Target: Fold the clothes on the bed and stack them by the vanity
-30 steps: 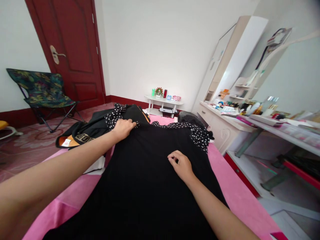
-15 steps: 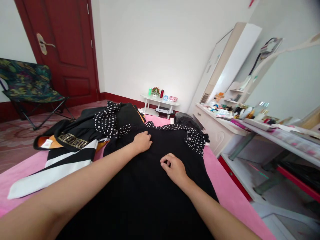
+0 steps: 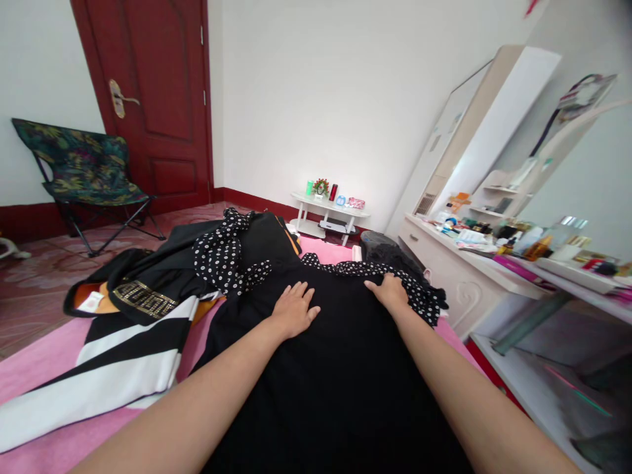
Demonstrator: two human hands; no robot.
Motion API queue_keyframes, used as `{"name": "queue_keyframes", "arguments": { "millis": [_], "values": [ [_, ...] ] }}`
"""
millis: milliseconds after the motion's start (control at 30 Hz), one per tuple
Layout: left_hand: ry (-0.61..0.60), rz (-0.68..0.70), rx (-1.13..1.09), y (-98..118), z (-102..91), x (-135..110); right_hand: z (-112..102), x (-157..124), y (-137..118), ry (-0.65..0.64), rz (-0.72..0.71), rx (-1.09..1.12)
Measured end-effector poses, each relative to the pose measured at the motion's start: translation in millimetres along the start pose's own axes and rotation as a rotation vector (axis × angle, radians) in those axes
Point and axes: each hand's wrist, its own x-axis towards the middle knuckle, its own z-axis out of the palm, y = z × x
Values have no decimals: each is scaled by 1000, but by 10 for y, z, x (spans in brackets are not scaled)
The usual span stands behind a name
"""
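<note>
A black garment (image 3: 345,368) with white-dotted collar and sleeves lies spread out in front of me. My left hand (image 3: 295,311) rests flat on its upper left part, fingers apart. On the upper right, my right hand (image 3: 392,293) touches the cloth beside the dotted right sleeve (image 3: 423,297). Its thumb points out to the left, apart from the fingers, and I see nothing held in it. The dotted left sleeve (image 3: 217,253) lies past my left hand, against other dark clothes.
A black garment with gold trim (image 3: 143,299) and a black-and-white striped piece (image 3: 133,368) lie left on the pink bedding (image 3: 64,345). Farther off are a folding chair (image 3: 93,171), a red door (image 3: 158,99) and a low white table (image 3: 330,205). A cluttered dresser (image 3: 434,257) stands right.
My right hand has moved forward and right to the dotted sleeve, its curled fingers opening. My left hand has shifted slightly nearer to me on the cloth and spread its fingers. The view has turned left.
</note>
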Motion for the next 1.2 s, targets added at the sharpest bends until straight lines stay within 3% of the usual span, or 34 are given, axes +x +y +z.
{"name": "queue_keyframes", "arguments": {
  "millis": [133,267,367,533,700,800,967,1067,1200],
  "values": [
    [-60,2,-88,-34,-129,13,-51,171,-95,1,-77,-127],
    [-128,-23,-259,-99,-326,33,-115,284,-108,211,-119,-129],
    [-176,-64,-242,-146,-399,35,7,283,-65,259,-125,-138],
    [-175,-90,-81,-275,-293,48,292,240,-47,216,-75,-196],
    [-126,-80,1,-321,-155,66,100,357,-344,149,-142,-346],
    [-76,-85,38,-270,-152,45,27,291,-626,170,-285,-316],
    [77,-44,74,-74,-258,-21,429,-18,-985,-61,-709,-106],
    [112,29,44,51,-268,-65,701,-24,-1074,-60,-646,-56],
    [-3,2,-48,34,-185,-115,824,134,-1114,-85,-497,-62]
  ]
}}
